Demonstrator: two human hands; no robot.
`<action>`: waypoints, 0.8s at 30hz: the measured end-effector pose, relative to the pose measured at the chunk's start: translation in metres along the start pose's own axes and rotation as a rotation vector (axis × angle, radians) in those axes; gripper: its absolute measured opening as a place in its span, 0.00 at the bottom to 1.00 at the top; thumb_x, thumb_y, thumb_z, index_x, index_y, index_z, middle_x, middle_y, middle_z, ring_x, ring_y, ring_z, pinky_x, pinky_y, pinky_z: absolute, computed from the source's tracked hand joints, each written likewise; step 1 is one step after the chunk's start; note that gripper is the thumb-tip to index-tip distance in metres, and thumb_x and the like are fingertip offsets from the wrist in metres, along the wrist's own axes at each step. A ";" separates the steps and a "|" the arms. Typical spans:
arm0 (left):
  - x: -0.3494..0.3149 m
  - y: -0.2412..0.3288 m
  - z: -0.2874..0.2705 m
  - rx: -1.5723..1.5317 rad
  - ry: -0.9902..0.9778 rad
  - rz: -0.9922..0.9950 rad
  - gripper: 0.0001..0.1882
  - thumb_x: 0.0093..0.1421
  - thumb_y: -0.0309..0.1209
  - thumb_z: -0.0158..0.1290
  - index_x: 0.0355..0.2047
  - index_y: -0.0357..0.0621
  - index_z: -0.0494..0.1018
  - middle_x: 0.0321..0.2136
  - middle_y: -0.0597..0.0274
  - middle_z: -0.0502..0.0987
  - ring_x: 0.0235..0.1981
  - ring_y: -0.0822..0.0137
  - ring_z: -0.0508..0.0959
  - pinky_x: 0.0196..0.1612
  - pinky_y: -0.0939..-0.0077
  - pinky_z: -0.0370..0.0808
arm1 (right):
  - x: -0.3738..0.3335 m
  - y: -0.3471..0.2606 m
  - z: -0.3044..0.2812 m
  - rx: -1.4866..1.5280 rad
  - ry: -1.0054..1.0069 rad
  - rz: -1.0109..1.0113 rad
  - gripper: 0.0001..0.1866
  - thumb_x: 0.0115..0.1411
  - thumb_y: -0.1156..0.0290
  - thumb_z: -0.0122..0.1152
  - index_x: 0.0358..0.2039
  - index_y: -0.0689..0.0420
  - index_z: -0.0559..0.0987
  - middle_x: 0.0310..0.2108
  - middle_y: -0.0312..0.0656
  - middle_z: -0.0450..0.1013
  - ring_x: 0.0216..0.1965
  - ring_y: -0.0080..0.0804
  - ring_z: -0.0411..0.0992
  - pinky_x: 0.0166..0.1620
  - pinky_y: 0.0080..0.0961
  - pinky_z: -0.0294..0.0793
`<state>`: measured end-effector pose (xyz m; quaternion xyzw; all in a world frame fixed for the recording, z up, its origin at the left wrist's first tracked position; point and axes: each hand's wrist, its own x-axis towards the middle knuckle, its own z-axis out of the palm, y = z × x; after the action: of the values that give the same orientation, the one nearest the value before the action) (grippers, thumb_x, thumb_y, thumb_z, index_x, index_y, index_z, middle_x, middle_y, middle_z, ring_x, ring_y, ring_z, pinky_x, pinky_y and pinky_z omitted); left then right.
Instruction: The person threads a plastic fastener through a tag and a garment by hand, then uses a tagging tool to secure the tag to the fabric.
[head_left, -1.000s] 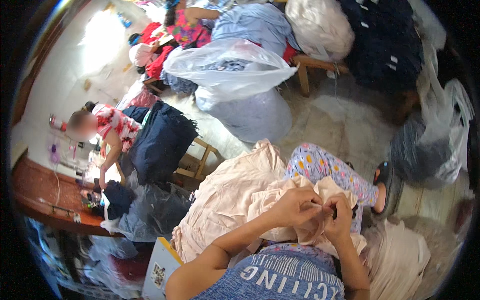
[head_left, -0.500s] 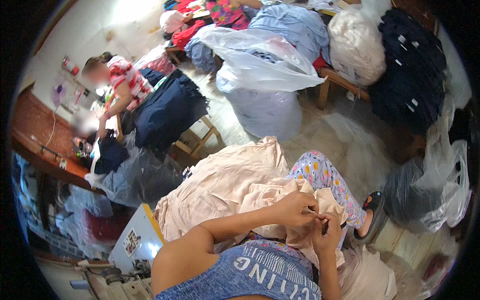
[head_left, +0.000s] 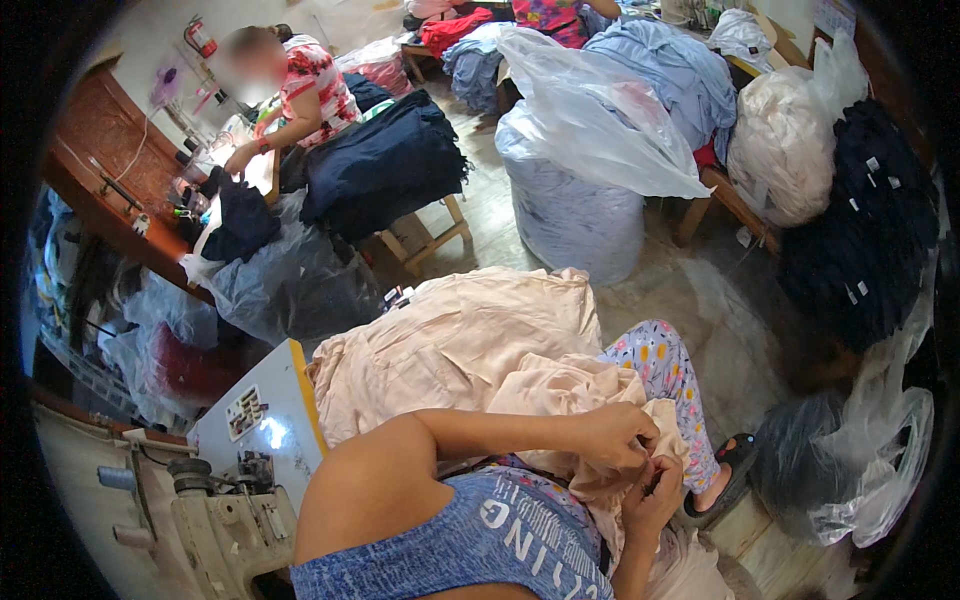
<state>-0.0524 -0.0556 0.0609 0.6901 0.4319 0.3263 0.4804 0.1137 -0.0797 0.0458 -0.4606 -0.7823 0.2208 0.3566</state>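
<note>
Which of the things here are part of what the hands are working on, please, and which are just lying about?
In hand:
left hand and right hand, both pinching the peach cloth
the peach pile that it lies against

Lying about:
sewing machine
clear plastic bag
navy clothes on a stool
cream bundle
dark stack

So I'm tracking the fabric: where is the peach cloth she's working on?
In the head view, the peach cloth lies lower centre across the person's lap, pinched by the left hand and right hand, beside the sewing machine.
</note>
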 end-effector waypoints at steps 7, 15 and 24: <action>-0.001 0.003 0.000 0.082 -0.045 0.003 0.07 0.40 0.27 0.50 0.21 0.36 0.70 0.20 0.55 0.72 0.24 0.59 0.73 0.27 0.70 0.67 | 0.001 -0.010 -0.005 0.004 -0.017 0.018 0.05 0.48 0.75 0.50 0.27 0.59 0.67 0.22 0.42 0.63 0.19 0.37 0.64 0.21 0.26 0.62; -0.004 0.009 -0.010 -0.051 -0.039 -0.009 0.06 0.44 0.27 0.51 0.21 0.36 0.70 0.18 0.57 0.71 0.20 0.65 0.70 0.25 0.75 0.66 | 0.003 0.006 -0.010 0.529 0.029 0.429 0.06 0.48 0.77 0.53 0.29 0.61 0.70 0.27 0.35 0.67 0.21 0.15 0.59 0.22 0.12 0.57; 0.007 0.005 -0.036 0.146 -0.024 0.056 0.11 0.42 0.32 0.58 0.21 0.39 0.70 0.21 0.57 0.70 0.24 0.62 0.71 0.26 0.71 0.66 | 0.008 -0.002 -0.017 0.538 -0.098 0.460 0.05 0.47 0.78 0.58 0.26 0.60 0.73 0.18 0.28 0.65 0.19 0.11 0.56 0.22 0.10 0.56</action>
<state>-0.0790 -0.0362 0.0774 0.7390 0.4293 0.2987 0.4247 0.1226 -0.0731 0.0611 -0.5030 -0.5882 0.5150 0.3684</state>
